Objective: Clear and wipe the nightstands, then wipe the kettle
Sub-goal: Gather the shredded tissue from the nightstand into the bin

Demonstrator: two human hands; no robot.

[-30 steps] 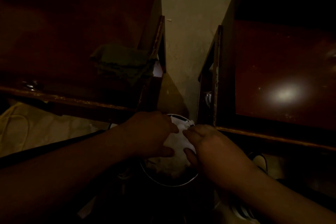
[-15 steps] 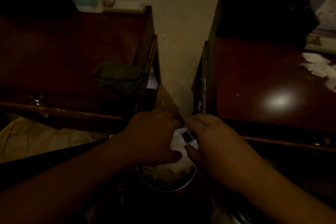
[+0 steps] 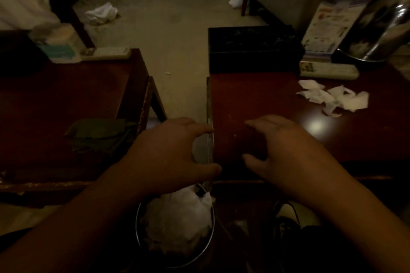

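Between two dark wooden nightstands, a wastebasket [image 3: 142, 217] holds white tissue. Left hand [image 3: 168, 157] and right hand [image 3: 286, 157] hover loosely curled, holding nothing. Right nightstand [image 3: 255, 104] carries torn tissue scraps [image 3: 332, 99] and steel kettle [image 3: 386, 22]; left nightstand [image 3: 55, 99], a green cloth [image 3: 99, 135]. Crumpled tissues [image 3: 102, 14] litter the floor.

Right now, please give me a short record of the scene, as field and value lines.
left hand: empty, fingers loosely curled, above the bin
right hand: empty, over the right nightstand
bin: on the floor, white paper inside
torn paper: on the right nightstand
kettle: far right, behind the paper
green cloth: on the left nightstand
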